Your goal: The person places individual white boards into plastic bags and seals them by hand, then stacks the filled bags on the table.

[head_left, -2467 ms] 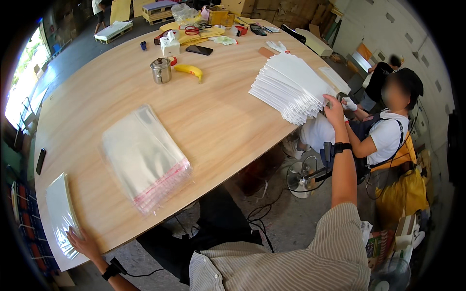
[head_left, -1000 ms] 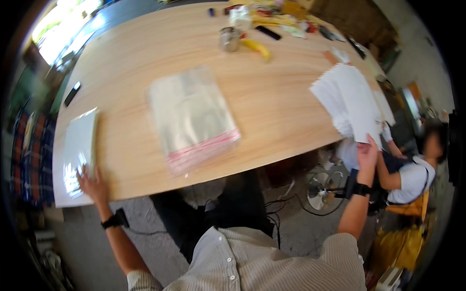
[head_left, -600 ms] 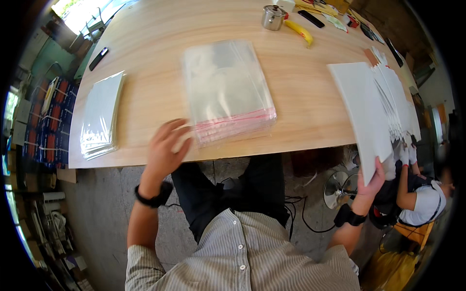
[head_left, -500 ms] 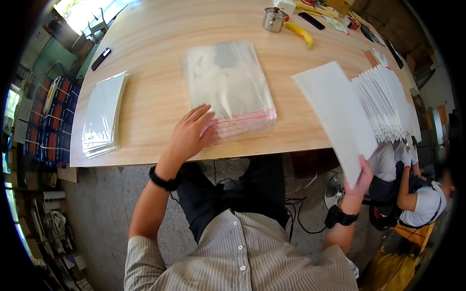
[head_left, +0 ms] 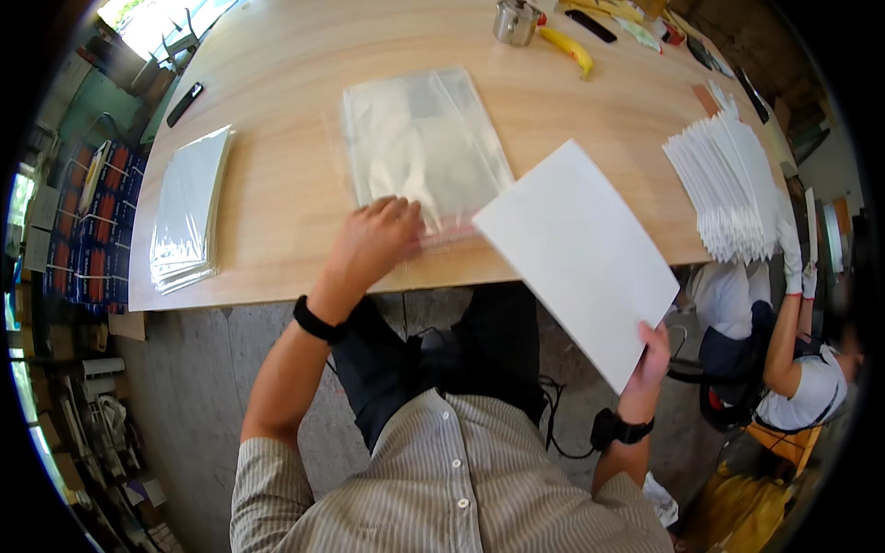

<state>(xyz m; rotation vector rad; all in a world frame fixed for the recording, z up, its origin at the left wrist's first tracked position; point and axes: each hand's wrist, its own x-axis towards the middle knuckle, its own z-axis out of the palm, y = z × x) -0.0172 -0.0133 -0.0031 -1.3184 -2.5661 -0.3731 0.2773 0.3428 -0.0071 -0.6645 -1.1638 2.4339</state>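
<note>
A stack of clear plastic bags [head_left: 410, 129] lies in the middle of the table, with pinkish strips along its near edge. Over that edge my left hand [head_left: 378, 235] is closed, its fingers curled at the edge of a bag; the fingertips are blurred and partly hidden. My right hand [head_left: 650, 355] grips a white sheet-like panel [head_left: 581, 258] by its near right corner, thumb on top. The panel is tilted across the table's front edge, its far left corner beside the bags' near right corner.
White flat pieces in bags [head_left: 192, 207] are piled at the left. A fanned stack of white pieces [head_left: 724, 184] sits at the right, near a gloved co-worker [head_left: 802, 378]. Farther back are a metal pot [head_left: 514, 23], a banana [head_left: 567, 51] and dark phone-like objects [head_left: 590, 25].
My right hand has brought the white panel leftward and turned it, toward the bags. My left hand's fingers have gone from stretched out to curled at the bags' near edge.
</note>
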